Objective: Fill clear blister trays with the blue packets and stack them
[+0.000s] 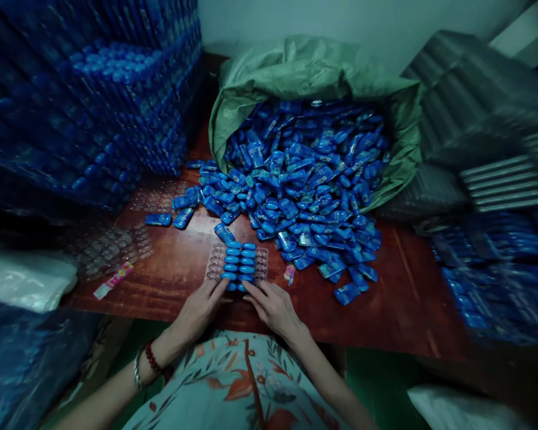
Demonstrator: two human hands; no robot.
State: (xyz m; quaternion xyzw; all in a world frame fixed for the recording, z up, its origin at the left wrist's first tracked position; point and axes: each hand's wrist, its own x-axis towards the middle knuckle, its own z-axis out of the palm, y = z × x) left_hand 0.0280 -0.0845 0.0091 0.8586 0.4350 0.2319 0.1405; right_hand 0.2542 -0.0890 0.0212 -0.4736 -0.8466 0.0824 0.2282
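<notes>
A clear plastic tray (214, 260) with rows of moulded hollows lies on the table near its front edge. Two columns of small, glossy blue packets (247, 261) fill its middle, and the hollows on both sides show bare. My left hand (201, 307) is at the tray's near left, thumb and index finger closed around a blue packet at the near end. Opposite it, my right hand (275, 307) has its fingertips on the near packet of the right column. The fingers partly hide these near packets. One loose blue packet (224, 233) lies just beyond the tray's far edge.
A green sack (314, 65) spills a heap of blue packets (296, 179) across the brown table (161, 286). Stacked filled trays (130, 89) rise at left; clear trays (112, 248) and a pink-and-white strip (113, 280) lie below. Grey stacks (479, 101) and bagged blue packets (497, 280) stand right.
</notes>
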